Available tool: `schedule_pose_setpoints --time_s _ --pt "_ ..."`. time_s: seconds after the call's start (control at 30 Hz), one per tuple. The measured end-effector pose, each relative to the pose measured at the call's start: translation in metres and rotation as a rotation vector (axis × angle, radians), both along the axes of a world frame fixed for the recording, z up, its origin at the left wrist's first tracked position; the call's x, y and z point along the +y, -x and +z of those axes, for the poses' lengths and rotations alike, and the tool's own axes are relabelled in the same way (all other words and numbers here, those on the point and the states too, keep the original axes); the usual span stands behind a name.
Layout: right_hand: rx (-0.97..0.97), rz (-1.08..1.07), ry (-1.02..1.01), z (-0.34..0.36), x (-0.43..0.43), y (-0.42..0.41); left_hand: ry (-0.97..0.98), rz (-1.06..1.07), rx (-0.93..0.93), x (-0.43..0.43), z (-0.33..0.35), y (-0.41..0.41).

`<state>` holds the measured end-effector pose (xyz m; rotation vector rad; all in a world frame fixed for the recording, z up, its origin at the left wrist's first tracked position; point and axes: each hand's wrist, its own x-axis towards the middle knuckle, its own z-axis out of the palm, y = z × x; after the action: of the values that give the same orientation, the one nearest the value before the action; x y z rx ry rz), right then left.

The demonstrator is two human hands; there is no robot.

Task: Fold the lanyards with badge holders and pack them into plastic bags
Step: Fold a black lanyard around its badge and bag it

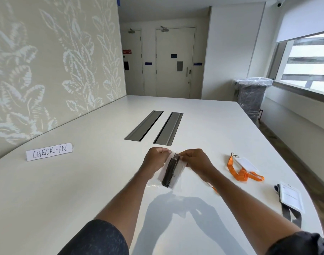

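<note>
Above the middle of the white table [87, 181] I hold a clear plastic bag [176, 179] with a folded black lanyard [170, 172] and its badge holder inside. My left hand [154, 161] pinches the bag's top left corner. My right hand [196, 162] pinches the top right edge. An orange lanyard [240, 172] with a clear badge holder [246, 163] lies unfolded to the right. A grey lanyard [290, 214] with a badge holder [291, 197] lies near the table's right edge.
A paper sign reading CHECK-IN [49, 151] lies at the left. Two grey cable slots [153, 126] are set into the table beyond my hands. A covered bin [252, 96] stands off the far right corner. A bit of orange strap [213, 188] shows under my right forearm.
</note>
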<state>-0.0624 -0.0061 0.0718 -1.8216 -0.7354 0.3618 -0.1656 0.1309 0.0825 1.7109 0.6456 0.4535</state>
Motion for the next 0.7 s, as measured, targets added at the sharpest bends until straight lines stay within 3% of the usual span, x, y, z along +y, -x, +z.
schedule_pose_setpoints --time_s 0.27,0.7 --pt "0.289 0.013 -0.292 0.006 0.016 0.02 0.181 0.108 -0.154 0.014 0.003 0.023" --pt "0.356 0.105 -0.083 -0.001 0.063 0.059 0.158 0.245 -0.085 0.056 -0.012 0.081"
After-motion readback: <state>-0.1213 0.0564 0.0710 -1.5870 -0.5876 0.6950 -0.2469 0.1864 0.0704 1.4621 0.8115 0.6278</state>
